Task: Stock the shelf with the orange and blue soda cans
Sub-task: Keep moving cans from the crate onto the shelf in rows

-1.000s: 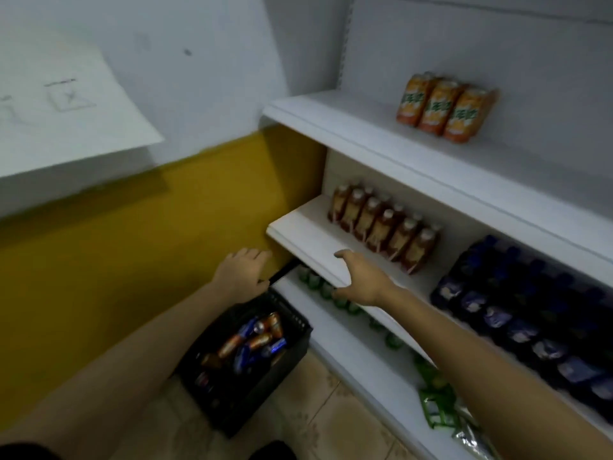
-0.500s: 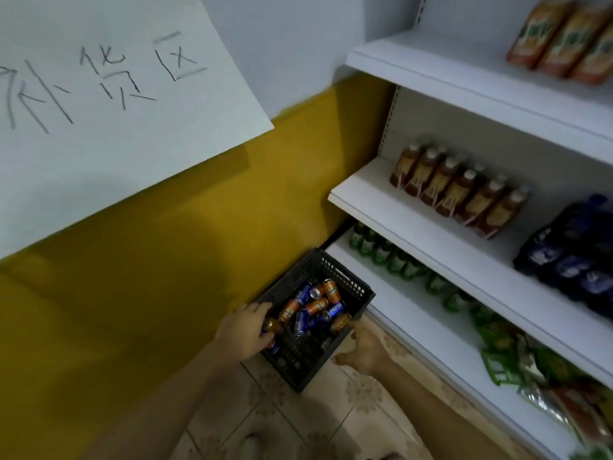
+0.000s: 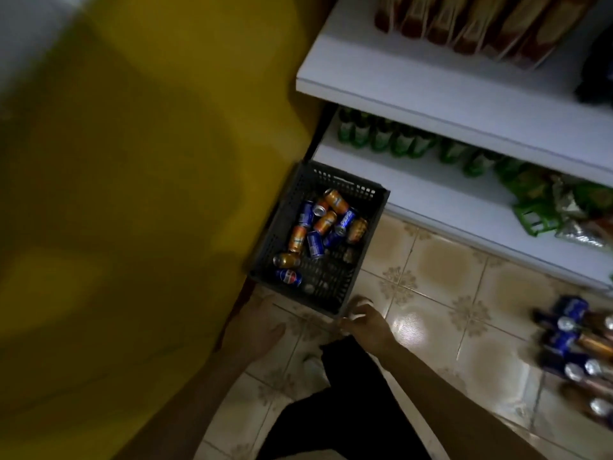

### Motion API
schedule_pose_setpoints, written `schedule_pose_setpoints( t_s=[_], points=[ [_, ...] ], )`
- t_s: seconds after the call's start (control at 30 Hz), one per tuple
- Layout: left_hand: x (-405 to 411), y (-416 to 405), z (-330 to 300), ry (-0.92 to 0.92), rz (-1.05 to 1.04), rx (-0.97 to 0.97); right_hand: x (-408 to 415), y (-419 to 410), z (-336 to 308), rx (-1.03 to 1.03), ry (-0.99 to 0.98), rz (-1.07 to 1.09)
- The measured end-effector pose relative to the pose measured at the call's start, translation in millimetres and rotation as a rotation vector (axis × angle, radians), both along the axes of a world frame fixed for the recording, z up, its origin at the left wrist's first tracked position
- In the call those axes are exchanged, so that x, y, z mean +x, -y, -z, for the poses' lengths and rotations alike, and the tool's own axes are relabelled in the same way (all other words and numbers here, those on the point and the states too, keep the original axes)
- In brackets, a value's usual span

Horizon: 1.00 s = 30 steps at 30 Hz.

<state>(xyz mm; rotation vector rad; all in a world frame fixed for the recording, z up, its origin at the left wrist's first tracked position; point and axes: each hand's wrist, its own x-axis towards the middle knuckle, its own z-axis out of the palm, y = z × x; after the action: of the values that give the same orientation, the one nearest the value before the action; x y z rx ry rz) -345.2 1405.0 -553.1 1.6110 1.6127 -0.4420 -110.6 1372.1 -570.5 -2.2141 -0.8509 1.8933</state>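
Dark slotted crate (image 3: 361, 247) on tiled floor (image 3: 447, 280), centre frame, against yellow wall (image 3: 132, 161). Orange and blue soda cans (image 3: 326, 222) loose inside, lying every way. Right hand (image 3: 363, 322) at crate's near corner, fingers curled; holding rim or not, cannot tell. Left hand (image 3: 262, 322) lower centre, blurred, just below crate, grip unclear. White shelf (image 3: 431, 200) upper right with green bottles (image 3: 381, 136). More cans (image 3: 577, 346) at right edge on floor.

Dim, motion-blurred view, glare on the floor tiles (image 3: 418, 327), dark left side.
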Motion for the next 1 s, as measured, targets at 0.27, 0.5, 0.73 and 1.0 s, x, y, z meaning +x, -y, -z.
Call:
schedule_pose_setpoints(
  t_s=[0.27, 0.5, 0.73, 1.0],
  points=[
    [6, -61, 148, 0.041, -0.015, -0.035, -24, -81, 172, -0.061, -0.011, 0.060],
    [7, -135, 332, -0.128, 0.336, 0.041, -56, -113, 347, -0.132, -0.002, 0.167],
    [-16, -188, 477, -0.415, 0.716, 0.009, -124, -154, 494, -0.147, -0.164, 0.423],
    [-18, -199, 507, -0.384, 0.657, -0.088, -149, -157, 529, -0.161, -0.304, 0.650]
  ],
)
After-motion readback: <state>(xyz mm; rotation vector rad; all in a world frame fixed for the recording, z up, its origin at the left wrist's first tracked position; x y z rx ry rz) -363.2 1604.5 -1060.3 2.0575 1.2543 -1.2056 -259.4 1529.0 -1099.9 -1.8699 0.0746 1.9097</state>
